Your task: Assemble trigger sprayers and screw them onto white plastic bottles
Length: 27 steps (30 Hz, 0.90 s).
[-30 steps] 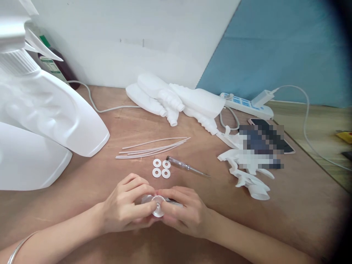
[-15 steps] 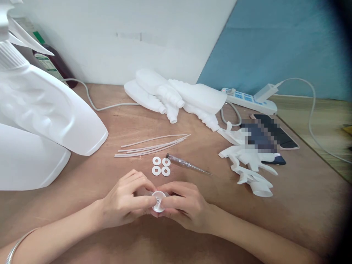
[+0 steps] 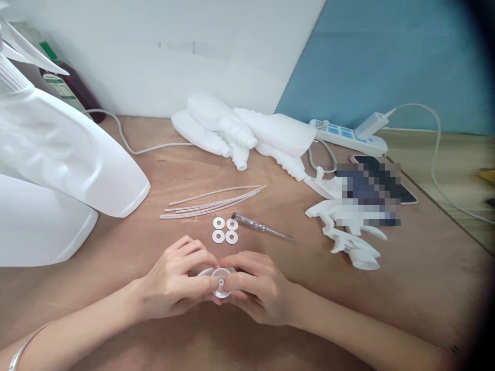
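Note:
Both hands meet near the front middle of the table around a white plastic spray head (image 3: 221,289). Its round, cup-like opening faces up toward me, with a small tube end in the centre. My left hand (image 3: 180,281) grips it from the left, thumb at the opening's edge. From the other side my right hand (image 3: 260,286) holds it, thumb also at the rim. Fingers hide most of its body. Just beyond the hands lie several flat white washers (image 3: 218,236), a clear-handled screwdriver (image 3: 255,224) and several thin white tubes (image 3: 212,202).
Large white spray bottles (image 3: 73,149) take up the left side, with a dark bottle (image 3: 73,85) behind. Several white empty bottles (image 3: 278,131) lie along the wall. White trigger housings (image 3: 348,226), a phone (image 3: 402,190) and a power strip (image 3: 348,138) are at the right.
The spray head has turned slightly in my fingers, and more of its white sides now shows beside the opening. Both hands keep their grip. The view has shifted a little.

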### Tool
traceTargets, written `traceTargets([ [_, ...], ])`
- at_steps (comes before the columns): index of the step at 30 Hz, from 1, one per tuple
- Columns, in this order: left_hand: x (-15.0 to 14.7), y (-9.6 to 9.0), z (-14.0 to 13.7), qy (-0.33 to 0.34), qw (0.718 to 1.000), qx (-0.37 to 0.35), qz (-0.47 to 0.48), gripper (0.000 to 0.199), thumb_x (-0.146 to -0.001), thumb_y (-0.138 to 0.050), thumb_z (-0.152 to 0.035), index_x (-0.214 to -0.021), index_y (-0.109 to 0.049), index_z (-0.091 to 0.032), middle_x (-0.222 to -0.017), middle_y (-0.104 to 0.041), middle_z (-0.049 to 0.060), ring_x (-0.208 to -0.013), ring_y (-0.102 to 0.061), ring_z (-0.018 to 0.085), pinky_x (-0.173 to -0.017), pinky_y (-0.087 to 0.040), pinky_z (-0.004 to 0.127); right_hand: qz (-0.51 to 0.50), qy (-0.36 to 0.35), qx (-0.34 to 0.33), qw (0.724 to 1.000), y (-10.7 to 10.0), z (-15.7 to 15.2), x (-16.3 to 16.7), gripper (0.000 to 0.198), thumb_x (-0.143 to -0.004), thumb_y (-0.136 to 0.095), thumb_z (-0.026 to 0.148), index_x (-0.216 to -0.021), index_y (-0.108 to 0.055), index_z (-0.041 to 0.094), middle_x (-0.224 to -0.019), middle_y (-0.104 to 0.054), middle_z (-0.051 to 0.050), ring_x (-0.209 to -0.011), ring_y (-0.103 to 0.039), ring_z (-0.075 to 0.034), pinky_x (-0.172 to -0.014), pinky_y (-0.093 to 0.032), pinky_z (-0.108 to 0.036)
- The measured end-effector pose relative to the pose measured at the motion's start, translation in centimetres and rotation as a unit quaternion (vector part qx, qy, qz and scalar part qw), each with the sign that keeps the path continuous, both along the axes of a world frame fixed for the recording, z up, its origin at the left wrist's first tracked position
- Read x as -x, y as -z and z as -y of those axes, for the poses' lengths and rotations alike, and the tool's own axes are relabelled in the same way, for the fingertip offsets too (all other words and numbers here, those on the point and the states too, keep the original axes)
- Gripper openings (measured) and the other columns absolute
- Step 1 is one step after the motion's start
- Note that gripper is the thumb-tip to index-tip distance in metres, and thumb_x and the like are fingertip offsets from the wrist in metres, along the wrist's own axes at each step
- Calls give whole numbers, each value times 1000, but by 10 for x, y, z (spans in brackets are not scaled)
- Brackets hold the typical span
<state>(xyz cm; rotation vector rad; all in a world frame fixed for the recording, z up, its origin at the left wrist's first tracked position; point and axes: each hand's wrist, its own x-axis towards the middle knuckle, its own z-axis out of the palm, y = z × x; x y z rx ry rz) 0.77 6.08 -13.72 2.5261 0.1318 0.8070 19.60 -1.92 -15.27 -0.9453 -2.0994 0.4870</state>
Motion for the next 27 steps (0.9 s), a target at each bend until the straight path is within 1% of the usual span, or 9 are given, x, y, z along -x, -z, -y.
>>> traceTargets([
  [2, 0, 1, -1, -5, 1000, -14, 0, 11, -80, -57, -21, -91, -58, -19, -83, -61, 5, -68, -49, 14, -62, -36, 29, -9, 4, -5, 1000, 0, 0, 0, 15, -84, -48, 20, -98, -53, 18, -90, -64, -7, -76, -61, -13, -67, -47, -25],
  [3, 0, 1, -1, -8, 1000, -21, 1, 11, -81, -56, -23, -91, -58, -18, -83, -62, 6, -69, -49, 14, -62, -36, 29, -18, 15, 4, 1000, 0, 0, 1, 18, -83, -51, 22, -100, -50, 18, -88, -65, -5, -73, -61, -13, -66, -47, -24],
  [6, 1, 4, -2, -16, 999, -34, -1, 10, -82, -54, -25, -87, -56, -17, -86, -62, 7, -70, -49, 15, -63, -37, 29, -38, 74, 34, 996, 1, 1, 1, 35, -78, -58, 32, -106, -44, 17, -85, -65, -4, -71, -62, -13, -64, -48, -23],
  [8, 1, 5, -2, -17, 999, -39, -2, 10, -82, -54, -25, -87, -56, -17, -87, -62, 7, -71, -50, 15, -63, -37, 29, -33, 90, 30, 995, 2, 2, 1, 40, -77, -59, 35, -109, -42, 16, -90, -65, -7, -75, -63, -14, -65, -49, -24],
  [10, 2, 6, -1, -19, 999, -39, 0, 10, -83, -54, -25, -88, -56, -17, -87, -61, 7, -71, -50, 15, -63, -37, 29, -28, 83, 22, 996, 3, 2, 0, 40, -78, -58, 33, -111, -41, 16, -93, -65, -7, -78, -63, -15, -67, -50, -24],
  [13, 2, 6, 0, -26, 1000, -15, 0, 9, -82, -54, -25, -88, -57, -18, -86, -60, 6, -70, -50, 14, -62, -37, 28, -31, 72, 29, 996, 3, 1, 0, 37, -78, -58, 31, -108, -42, 17, -91, -65, -6, -75, -63, -13, -65, -49, -23],
  [15, 2, 5, 1, -22, 1000, -2, -4, 8, -81, -56, -24, -86, -57, -18, -84, -59, 6, -68, -49, 13, -62, -37, 28, -27, 75, 19, 997, 3, 1, 1, 36, -78, -58, 30, -107, -43, 17, -90, -65, -5, -73, -63, -14, -64, -49, -23],
  [20, 1, 3, 1, -12, 1000, -27, 0, 8, -78, -59, -24, -83, -56, -18, -85, -59, 6, -69, -49, 14, -62, -36, 29, -3, 79, -17, 997, 6, 3, 2, 33, -79, -57, 31, -106, -45, 16, -85, -66, -4, -64, -60, -13, -58, -47, -25],
  [27, 0, 4, -1, -27, 999, -12, -31, 14, -80, -56, -25, -90, -52, -15, -85, -58, 7, -70, -50, 14, -63, -38, 28, -20, 80, 16, 996, 2, 2, 3, 33, -79, -57, 29, -108, -44, 17, -91, -66, -5, -75, -63, -14, -66, -49, -24],
])
